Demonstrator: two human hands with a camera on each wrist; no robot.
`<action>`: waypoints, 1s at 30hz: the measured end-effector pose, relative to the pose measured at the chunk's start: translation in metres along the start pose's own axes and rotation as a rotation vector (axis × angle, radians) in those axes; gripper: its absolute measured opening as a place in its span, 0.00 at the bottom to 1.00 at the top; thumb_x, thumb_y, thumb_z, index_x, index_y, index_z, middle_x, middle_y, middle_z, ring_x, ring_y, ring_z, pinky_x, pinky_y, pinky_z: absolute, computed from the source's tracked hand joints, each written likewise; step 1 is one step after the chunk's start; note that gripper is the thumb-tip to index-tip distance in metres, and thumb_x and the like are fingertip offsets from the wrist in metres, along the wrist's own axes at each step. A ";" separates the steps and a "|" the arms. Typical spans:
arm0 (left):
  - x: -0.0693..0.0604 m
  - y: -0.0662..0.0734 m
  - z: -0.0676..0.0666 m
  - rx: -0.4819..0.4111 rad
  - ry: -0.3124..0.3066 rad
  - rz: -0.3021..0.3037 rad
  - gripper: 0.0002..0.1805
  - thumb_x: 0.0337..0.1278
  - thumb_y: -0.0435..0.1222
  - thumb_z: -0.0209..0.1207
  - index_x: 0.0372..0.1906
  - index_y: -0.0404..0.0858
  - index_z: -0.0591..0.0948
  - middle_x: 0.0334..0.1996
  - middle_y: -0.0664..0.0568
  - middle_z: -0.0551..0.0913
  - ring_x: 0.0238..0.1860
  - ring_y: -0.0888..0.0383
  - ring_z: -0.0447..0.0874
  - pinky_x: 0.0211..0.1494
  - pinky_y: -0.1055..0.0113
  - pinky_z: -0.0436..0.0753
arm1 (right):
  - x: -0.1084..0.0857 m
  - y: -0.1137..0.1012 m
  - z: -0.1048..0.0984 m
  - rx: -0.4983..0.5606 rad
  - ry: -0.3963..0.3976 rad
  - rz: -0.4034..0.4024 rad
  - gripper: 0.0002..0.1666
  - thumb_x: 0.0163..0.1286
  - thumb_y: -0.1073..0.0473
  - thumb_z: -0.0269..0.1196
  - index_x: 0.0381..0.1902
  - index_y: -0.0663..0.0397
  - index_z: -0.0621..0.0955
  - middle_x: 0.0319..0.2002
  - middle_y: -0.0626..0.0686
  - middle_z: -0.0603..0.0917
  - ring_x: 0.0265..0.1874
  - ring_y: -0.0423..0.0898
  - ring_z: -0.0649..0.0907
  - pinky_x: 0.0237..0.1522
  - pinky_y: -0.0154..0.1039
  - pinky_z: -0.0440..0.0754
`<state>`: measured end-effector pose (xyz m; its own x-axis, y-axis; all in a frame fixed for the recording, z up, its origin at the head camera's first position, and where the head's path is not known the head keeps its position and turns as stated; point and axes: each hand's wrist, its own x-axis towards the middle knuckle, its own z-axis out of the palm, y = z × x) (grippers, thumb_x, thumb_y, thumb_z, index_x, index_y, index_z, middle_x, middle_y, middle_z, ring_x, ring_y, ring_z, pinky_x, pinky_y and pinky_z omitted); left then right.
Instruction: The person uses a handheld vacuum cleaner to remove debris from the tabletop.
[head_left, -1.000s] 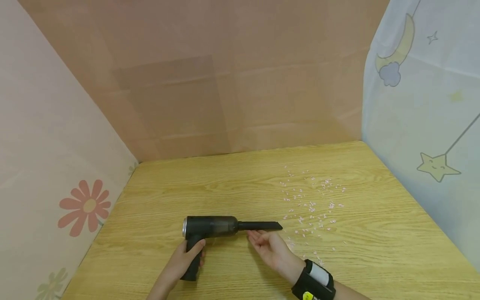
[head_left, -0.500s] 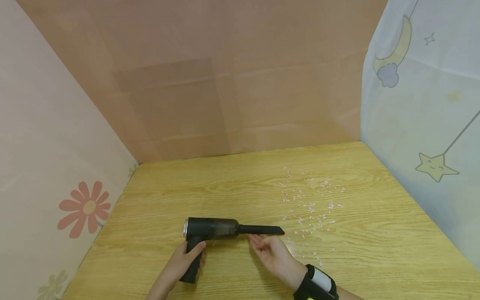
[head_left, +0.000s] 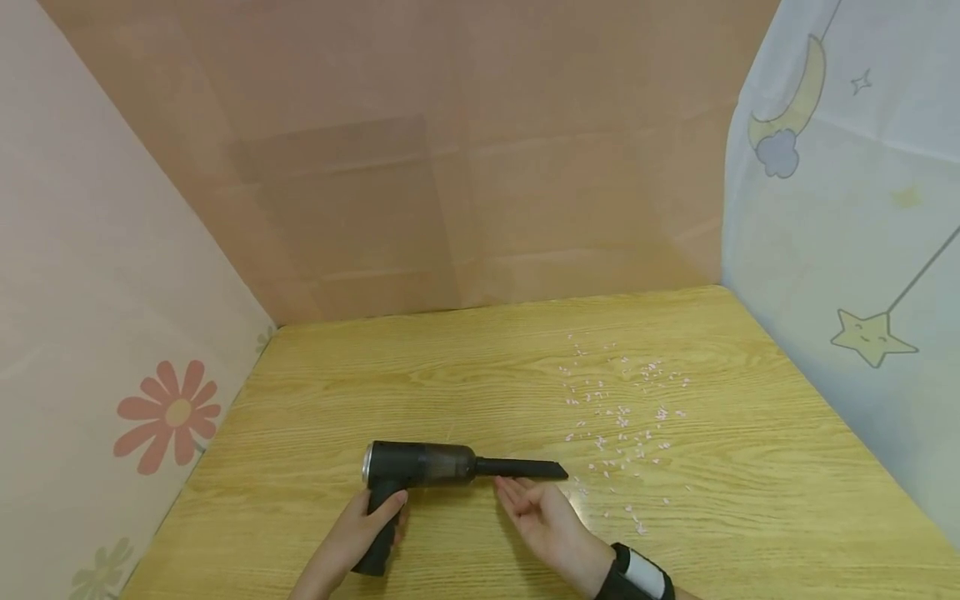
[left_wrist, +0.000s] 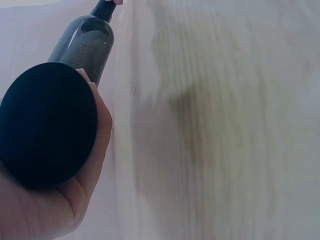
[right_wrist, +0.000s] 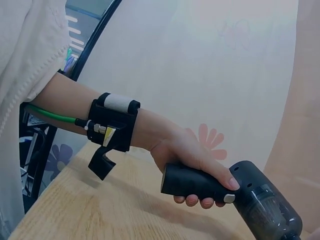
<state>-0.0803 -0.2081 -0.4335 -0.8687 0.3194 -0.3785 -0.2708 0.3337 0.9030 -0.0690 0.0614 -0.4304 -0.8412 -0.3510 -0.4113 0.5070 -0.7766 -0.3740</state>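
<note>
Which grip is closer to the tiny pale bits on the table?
Right. The right grip is just left of the pale bits, by the black nozzle; the left grip is farther left, around the black handle.

In the head view, the handle (head_left: 378,546) of the black handheld vacuum (head_left: 420,464) is hiding most of the left hand's (head_left: 354,527) fingers, the bottom edge is cutting into the strap (head_left: 637,575) below the right hand (head_left: 551,521), and the pale scraps (head_left: 622,422) at right are lying too small to identify. In the left wrist view, the dark base (left_wrist: 47,125) is blocking the rest of the handle, the top edge is cropping the nozzle (left_wrist: 103,10), and the tabletop (left_wrist: 225,125) is showing blurred.
</note>
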 end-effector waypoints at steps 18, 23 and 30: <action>-0.011 -0.007 -0.002 -0.022 -0.016 -0.041 0.25 0.70 0.49 0.49 0.49 0.26 0.68 0.30 0.51 0.78 0.27 0.58 0.78 0.33 0.65 0.78 | -0.012 0.012 -0.007 -0.044 -0.054 0.036 0.47 0.54 0.84 0.27 0.65 0.69 0.17 0.71 0.68 0.22 0.74 0.58 0.30 0.76 0.43 0.35; -0.012 -0.010 -0.003 -0.019 -0.015 -0.060 0.28 0.68 0.51 0.50 0.48 0.27 0.68 0.31 0.50 0.78 0.28 0.57 0.77 0.33 0.64 0.78 | -0.013 0.015 -0.008 -0.062 -0.047 0.032 0.47 0.54 0.84 0.27 0.64 0.70 0.16 0.71 0.70 0.21 0.74 0.59 0.29 0.76 0.44 0.34; -0.013 -0.010 -0.003 -0.009 -0.021 -0.061 0.29 0.68 0.52 0.50 0.49 0.27 0.68 0.31 0.50 0.78 0.29 0.57 0.77 0.33 0.64 0.77 | -0.016 0.017 -0.008 -0.049 -0.051 0.018 0.47 0.53 0.84 0.27 0.63 0.70 0.15 0.70 0.69 0.19 0.74 0.58 0.28 0.76 0.44 0.33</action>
<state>-0.0672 -0.2185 -0.4366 -0.8418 0.3174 -0.4367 -0.3263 0.3452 0.8800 -0.0455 0.0586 -0.4369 -0.8395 -0.3920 -0.3763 0.5299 -0.7439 -0.4072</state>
